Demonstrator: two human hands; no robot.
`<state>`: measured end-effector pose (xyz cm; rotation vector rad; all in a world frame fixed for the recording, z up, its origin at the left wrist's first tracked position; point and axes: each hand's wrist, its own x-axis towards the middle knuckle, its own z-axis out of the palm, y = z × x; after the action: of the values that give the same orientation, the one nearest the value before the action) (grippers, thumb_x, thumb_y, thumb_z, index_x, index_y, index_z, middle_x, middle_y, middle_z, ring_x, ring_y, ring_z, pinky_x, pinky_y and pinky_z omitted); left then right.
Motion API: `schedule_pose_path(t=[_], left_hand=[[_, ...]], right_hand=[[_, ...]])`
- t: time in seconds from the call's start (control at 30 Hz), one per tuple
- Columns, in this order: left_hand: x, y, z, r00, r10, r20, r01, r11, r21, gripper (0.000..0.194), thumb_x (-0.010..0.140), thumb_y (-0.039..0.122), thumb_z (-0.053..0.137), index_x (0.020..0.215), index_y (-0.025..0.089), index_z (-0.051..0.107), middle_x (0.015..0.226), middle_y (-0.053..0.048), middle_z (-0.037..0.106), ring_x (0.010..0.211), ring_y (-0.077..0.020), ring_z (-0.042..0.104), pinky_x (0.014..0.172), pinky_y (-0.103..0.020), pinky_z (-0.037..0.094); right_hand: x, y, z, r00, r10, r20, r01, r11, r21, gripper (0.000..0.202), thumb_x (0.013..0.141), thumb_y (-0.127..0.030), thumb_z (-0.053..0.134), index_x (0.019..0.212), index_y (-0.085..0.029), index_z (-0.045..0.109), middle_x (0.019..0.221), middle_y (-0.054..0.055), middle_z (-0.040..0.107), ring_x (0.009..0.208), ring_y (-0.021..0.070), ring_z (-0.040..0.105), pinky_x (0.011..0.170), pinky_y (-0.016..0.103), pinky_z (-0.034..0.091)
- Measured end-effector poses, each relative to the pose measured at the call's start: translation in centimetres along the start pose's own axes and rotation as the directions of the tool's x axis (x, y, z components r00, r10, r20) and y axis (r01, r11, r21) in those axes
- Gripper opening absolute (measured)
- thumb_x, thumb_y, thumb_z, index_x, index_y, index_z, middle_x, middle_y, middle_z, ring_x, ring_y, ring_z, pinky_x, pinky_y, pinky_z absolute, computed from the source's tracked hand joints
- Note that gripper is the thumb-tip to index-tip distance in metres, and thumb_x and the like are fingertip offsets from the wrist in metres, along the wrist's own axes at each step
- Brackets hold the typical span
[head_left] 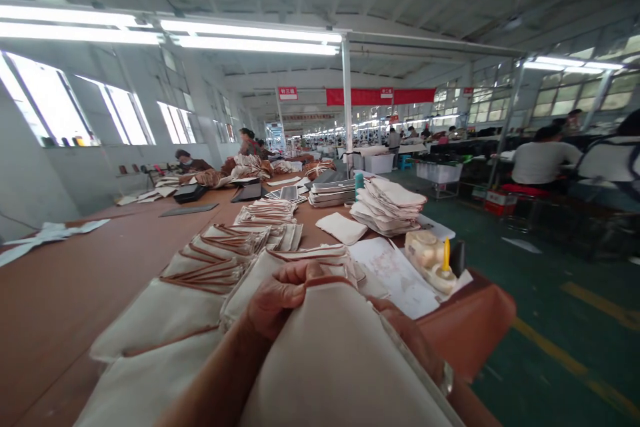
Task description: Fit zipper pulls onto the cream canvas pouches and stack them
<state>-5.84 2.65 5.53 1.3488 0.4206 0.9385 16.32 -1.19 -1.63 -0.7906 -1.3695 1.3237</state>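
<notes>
A cream fabric piece with a brown-trimmed top edge is held up close in front of me. My left hand is closed on its upper left corner, thumb and fingers pinching the brown trim. Behind the right edge, my right hand grips the same piece; its fingers are mostly hidden by the fabric. Directly beyond lies a stack of similar cream pieces. To the left, more brown-edged pieces overlap in a fanned row along the brown table.
White paper sheets and a tray with a glue pot sit at the table's right corner. Behind them rises a pile of pale panels near a teal thread spool. A metal post stands farther back. Co-workers sit at right and far left.
</notes>
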Motion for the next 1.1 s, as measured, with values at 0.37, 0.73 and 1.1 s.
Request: schedule_pose_path(t=[0.37, 0.73, 1.1], left_hand=[[-2.6, -1.4, -1.3, 0.917, -0.35, 0.188, 0.233, 0.857, 0.459, 0.045, 0.081, 0.052, 0.069, 0.1, 0.012, 0.071, 0.087, -0.006, 0.067, 0.072, -0.0153, 0.056, 0.065, -0.023, 0.043], [-5.3, -2.9, 4.6, 0.983, -0.171, 0.062, 0.084, 0.731, 0.677, 0.022, 0.09, 0.038, 0.06, 0.09, 0.016, 0.064, 0.078, 0.002, 0.057, 0.076, -0.0138, 0.048, 0.072, -0.023, 0.039], [-6.5, -0.3, 5.6, 0.975, -0.206, 0.087, 0.101, 0.753, 0.65, 0.029, 0.099, 0.038, 0.043, 0.086, 0.016, 0.058, 0.073, 0.004, 0.044, 0.066, -0.0111, 0.037, 0.06, -0.022, 0.031]], right_hand=[[-4.7, -1.6, 0.4, 0.956, -0.269, 0.118, 0.28, 0.71, -0.646, 0.017, 0.096, -0.025, 0.048, 0.086, -0.019, 0.06, 0.077, 0.001, 0.06, 0.07, 0.0162, 0.055, 0.064, 0.026, 0.04], [-7.8, -3.4, 1.7, 0.947, -0.202, 0.251, 0.322, 0.563, -0.761, 0.022, 0.103, -0.023, 0.035, 0.094, -0.022, 0.054, 0.087, 0.003, 0.062, 0.079, 0.0183, 0.06, 0.073, 0.031, 0.043], [-7.1, -4.2, 2.4, 0.996, 0.037, 0.076, 0.009, 0.853, -0.523, 0.037, 0.103, -0.041, 0.036, 0.073, -0.021, 0.045, 0.066, -0.003, 0.046, 0.062, 0.0139, 0.045, 0.057, 0.025, 0.037]])
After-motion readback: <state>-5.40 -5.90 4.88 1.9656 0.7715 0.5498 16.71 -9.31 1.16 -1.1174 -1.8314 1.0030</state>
